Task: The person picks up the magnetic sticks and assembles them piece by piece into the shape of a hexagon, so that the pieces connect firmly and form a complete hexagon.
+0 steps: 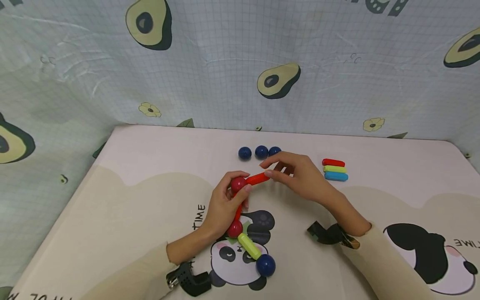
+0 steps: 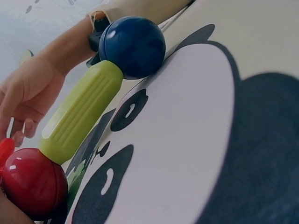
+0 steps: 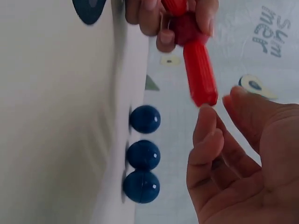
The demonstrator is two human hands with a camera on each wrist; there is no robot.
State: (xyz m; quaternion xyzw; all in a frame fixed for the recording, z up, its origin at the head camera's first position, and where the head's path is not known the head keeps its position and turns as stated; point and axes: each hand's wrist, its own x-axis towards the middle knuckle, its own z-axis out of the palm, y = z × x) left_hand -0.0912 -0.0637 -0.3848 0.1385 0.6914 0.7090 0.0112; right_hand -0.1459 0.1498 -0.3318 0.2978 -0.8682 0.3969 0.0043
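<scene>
My left hand (image 1: 225, 204) holds a red ball (image 1: 238, 184) at the top of a linked chain of toy balls and rods. A red rod (image 1: 258, 178) sticks out from that ball toward my right hand (image 1: 300, 175). At the rod's free end, my right fingers are loosely bent, with thumb (image 3: 240, 100) and forefinger apart. Below the held ball, another red rod (image 1: 238, 212) leads to a second red ball (image 1: 235, 228). From there a lime-green rod (image 1: 249, 246) runs to a dark blue ball (image 1: 266, 265), low over the panda print.
Three loose dark blue balls (image 1: 261, 152) sit in a row toward the back. To their right lie a red rod (image 1: 333, 162), a lime-green rod (image 1: 335, 169) and a blue rod (image 1: 336, 176) side by side. A printed curtain (image 1: 225, 75) hangs behind the table.
</scene>
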